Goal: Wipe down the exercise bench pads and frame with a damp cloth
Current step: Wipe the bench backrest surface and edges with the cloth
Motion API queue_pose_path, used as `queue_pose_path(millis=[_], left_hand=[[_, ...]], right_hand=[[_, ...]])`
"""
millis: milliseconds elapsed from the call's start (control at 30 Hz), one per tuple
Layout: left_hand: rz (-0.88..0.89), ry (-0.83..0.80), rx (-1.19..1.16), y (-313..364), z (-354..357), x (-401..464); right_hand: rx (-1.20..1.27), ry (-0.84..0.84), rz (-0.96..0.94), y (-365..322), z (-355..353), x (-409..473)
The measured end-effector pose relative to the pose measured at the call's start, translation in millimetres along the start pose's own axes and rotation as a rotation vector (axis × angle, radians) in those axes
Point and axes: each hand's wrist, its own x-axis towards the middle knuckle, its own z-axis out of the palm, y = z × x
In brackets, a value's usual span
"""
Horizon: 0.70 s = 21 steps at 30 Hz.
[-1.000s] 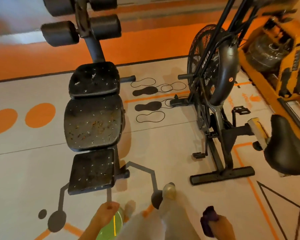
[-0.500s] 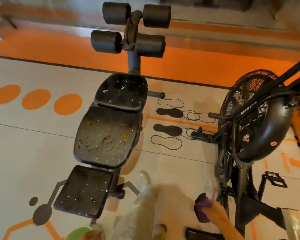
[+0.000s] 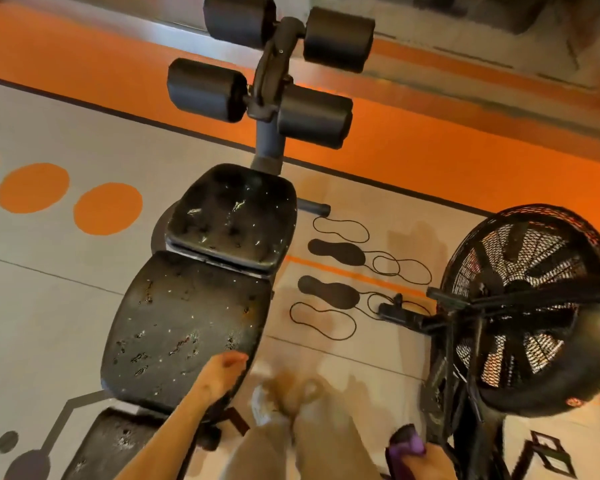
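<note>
I stand at the near end of the black padded exercise bench [image 3: 187, 323], which stretches away from me across the pale grey floor [image 3: 49, 306] painted with orange dots. Its three flat pads are speckled with pale flecks and rusty smears, and four black foam rollers [image 3: 205, 90] sit on the grey frame post [image 3: 269, 140] at the far end. My left hand [image 3: 224, 370] hangs over the near right corner of the large middle pad with its fingers curled in; blur keeps me from telling whether they hold anything. My right hand [image 3: 426, 462], low by my leg, grips the crumpled purple cloth [image 3: 404, 448], well apart from the bench. To my right stands a black fan bike [image 3: 530, 306] with a mesh wheel cage. Black shoe-print outlines [image 3: 333, 268] mark the floor between bike and bench.
</note>
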Motion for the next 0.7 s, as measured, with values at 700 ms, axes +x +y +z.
queue_pose_path(millis=[700], left_hand=[[0.067, 0.192, 0.005, 174, -24, 190]], right_hand=[[-0.211, 0.024, -0.651, -420, -38, 146]])
